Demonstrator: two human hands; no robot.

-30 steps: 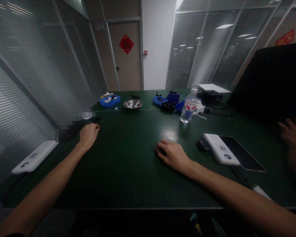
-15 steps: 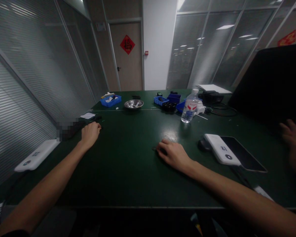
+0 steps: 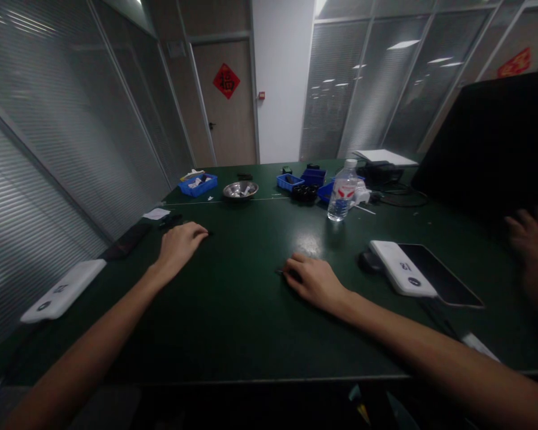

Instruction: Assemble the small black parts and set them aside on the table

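My left hand (image 3: 182, 243) is closed in a pinch above the left part of the green table (image 3: 233, 334). A small dark piece (image 3: 210, 233) sticks out from its fingertips, too small to identify. Resting at the table's middle, my right hand (image 3: 314, 279) has thumb and fingers closed on a small thin metallic piece (image 3: 278, 272). Only the tip of that piece shows, so its kind is unclear. Left of my left hand lie some small black items (image 3: 170, 221) and a white paper (image 3: 156, 213).
A metal bowl (image 3: 241, 190), blue trays (image 3: 198, 185) and a water bottle (image 3: 343, 191) stand farther back. White power banks (image 3: 402, 267) lie on both sides, the right one on a dark tablet (image 3: 443, 275). Another person's hand (image 3: 535, 239) is at the right edge, below a black screen (image 3: 497, 137).
My left hand has moved right, away from the black items, with the small dark piece at its fingertips. My right hand stays in place. The view has shifted slightly.
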